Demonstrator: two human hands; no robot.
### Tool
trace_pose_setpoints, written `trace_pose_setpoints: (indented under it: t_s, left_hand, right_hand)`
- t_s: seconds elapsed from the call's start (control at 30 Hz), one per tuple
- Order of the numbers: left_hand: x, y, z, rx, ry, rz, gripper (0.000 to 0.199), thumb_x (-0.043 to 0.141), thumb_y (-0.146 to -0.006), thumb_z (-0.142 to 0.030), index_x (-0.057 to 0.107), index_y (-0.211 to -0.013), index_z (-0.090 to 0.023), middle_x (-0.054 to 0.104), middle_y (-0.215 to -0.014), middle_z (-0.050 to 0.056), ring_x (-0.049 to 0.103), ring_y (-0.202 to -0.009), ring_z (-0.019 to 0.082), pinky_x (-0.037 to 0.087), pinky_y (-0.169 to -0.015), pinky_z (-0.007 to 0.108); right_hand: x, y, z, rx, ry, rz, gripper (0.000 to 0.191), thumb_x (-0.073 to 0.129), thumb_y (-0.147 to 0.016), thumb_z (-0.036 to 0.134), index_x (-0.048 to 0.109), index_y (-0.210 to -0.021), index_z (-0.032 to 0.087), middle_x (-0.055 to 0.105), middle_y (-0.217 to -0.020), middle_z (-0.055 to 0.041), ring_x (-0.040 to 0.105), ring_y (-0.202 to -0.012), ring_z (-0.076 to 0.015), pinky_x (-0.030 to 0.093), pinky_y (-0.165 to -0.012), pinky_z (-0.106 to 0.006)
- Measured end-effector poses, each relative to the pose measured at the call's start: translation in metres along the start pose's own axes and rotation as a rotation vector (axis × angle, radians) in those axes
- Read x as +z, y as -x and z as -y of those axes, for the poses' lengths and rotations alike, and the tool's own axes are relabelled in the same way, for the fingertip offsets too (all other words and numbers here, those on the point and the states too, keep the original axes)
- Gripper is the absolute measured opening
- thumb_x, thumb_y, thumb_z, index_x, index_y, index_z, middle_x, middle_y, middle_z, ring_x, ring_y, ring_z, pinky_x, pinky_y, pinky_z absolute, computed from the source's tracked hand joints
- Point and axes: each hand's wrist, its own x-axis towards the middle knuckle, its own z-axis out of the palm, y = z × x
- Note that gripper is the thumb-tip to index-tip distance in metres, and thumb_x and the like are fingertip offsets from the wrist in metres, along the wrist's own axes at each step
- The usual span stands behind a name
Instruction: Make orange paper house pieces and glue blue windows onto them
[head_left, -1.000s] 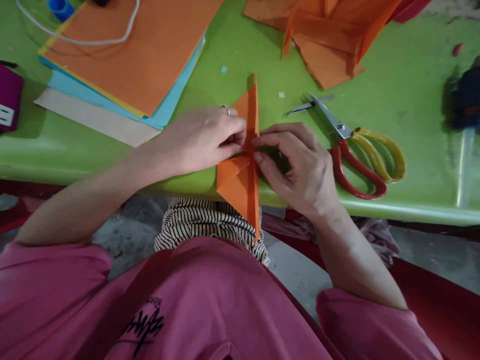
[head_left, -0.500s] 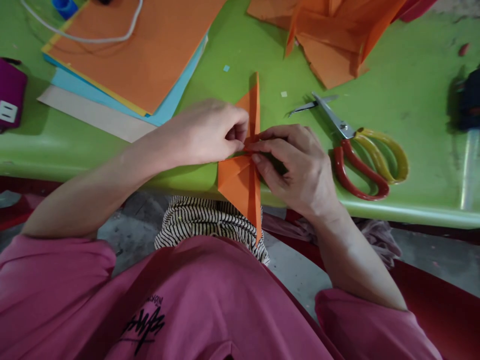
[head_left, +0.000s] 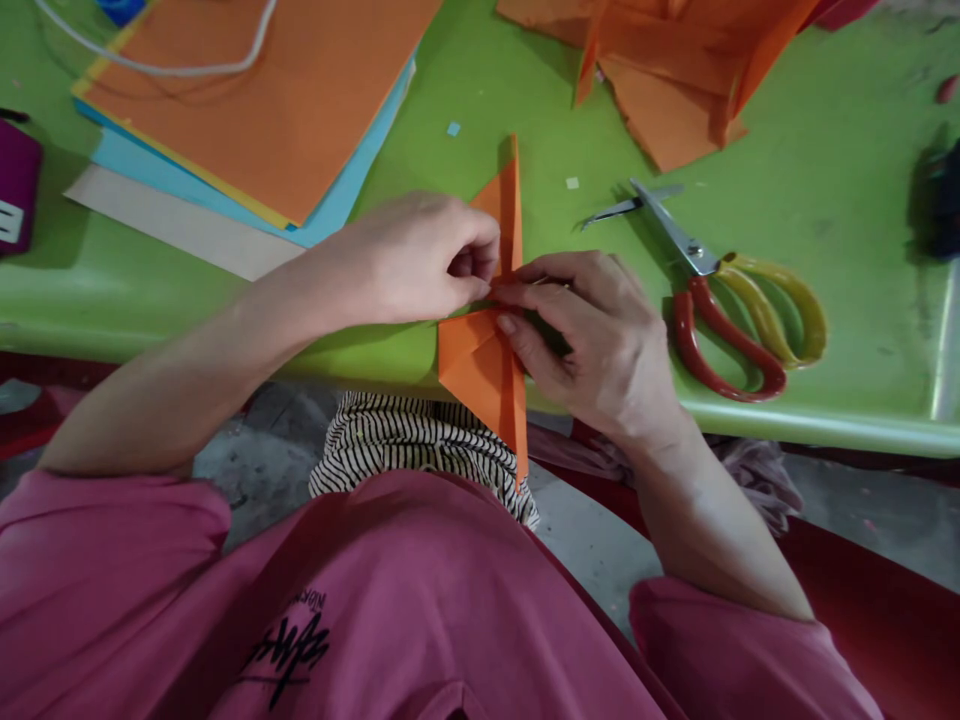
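A thin, sharply creased folded orange paper (head_left: 484, 365) lies at the near edge of the smooth green table (head_left: 862, 220), its pointed lower end jutting past; the left hand (head_left: 431, 260), fingers curled, nips its middle, and the right hand (head_left: 604, 330) pinches beside that between thumb and forefinger. To the right, metal scissors (head_left: 696, 252) lie with blades apart and 2 looped handles, 1 red and 1 yellow. At left, flat stacked sheets (head_left: 277, 115) lie near a boxy purple object (head_left: 16, 190), only its outside showing.
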Motion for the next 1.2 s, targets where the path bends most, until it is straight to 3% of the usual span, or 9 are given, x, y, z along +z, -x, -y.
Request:
trace_pose_setpoints:
  t_s: [0.33,0.5,0.7,0.93,1.07,1.2]
  left_hand:
    - [0.005,-0.002,0.003,0.017,-0.042,-0.042,0.019,0.056,-0.086,-0.028,0.068,-0.098,-0.021,0.068,-0.08,0.0,0.065,-0.076,0.016,0.045,-0.068,0.027]
    - [0.003,-0.004,0.001,0.012,-0.044,-0.012,0.019,0.057,-0.085,-0.023,0.068,-0.099,-0.021,0.069,-0.083,0.0,0.065,-0.076,0.017,0.044,-0.066,0.027]
    - [-0.007,-0.01,-0.006,0.024,-0.087,0.059,0.021,0.06,-0.088,-0.016,0.069,-0.106,-0.02,0.069,-0.085,0.0,0.06,-0.074,0.014,0.039,-0.066,0.026]
    - [-0.014,-0.028,-0.007,-0.072,-0.108,0.161,0.033,0.073,-0.081,-0.018,0.07,-0.113,-0.019,0.067,-0.086,-0.002,0.055,-0.073,0.011,0.038,-0.072,0.027]
    - [-0.016,-0.015,0.0,-0.057,-0.006,0.068,0.029,0.071,-0.084,-0.022,0.07,-0.113,-0.017,0.07,-0.091,-0.001,0.053,-0.073,0.009,0.039,-0.073,0.027]
    - [-0.009,0.022,0.004,0.01,-0.043,-0.306,0.023,0.053,-0.1,-0.029,0.07,-0.111,-0.018,0.071,-0.108,0.006,0.056,-0.085,0.014,0.046,-0.081,0.032]
  right_hand:
    - [-0.002,-0.001,0.004,0.006,0.105,0.082,0.02,0.053,-0.102,0.027,0.071,-0.11,0.028,0.07,-0.115,-0.0092,0.066,-0.099,-0.0279,0.055,-0.087,-0.048]
    - [-0.003,-0.001,0.003,-0.034,0.158,0.097,0.02,0.054,-0.102,0.029,0.071,-0.112,0.024,0.071,-0.114,-0.0107,0.067,-0.098,-0.0286,0.056,-0.083,-0.046]
    - [-0.004,-0.002,0.003,-0.031,0.152,0.097,0.021,0.052,-0.102,0.03,0.07,-0.115,0.028,0.071,-0.113,-0.0086,0.066,-0.098,-0.0267,0.056,-0.086,-0.046]
    - [-0.002,-0.001,0.001,-0.103,0.209,0.065,0.02,0.055,-0.102,0.029,0.071,-0.111,0.023,0.075,-0.11,-0.0081,0.067,-0.093,-0.0246,0.057,-0.079,-0.041]
    - [-0.004,-0.002,0.002,-0.09,0.23,0.083,0.021,0.054,-0.102,0.029,0.072,-0.111,0.024,0.076,-0.111,-0.0069,0.067,-0.093,-0.024,0.056,-0.079,-0.04]
    - [-0.003,-0.002,0.003,-0.093,0.22,0.059,0.022,0.055,-0.102,0.03,0.074,-0.111,0.022,0.076,-0.11,-0.0067,0.068,-0.093,-0.0235,0.056,-0.079,-0.039]
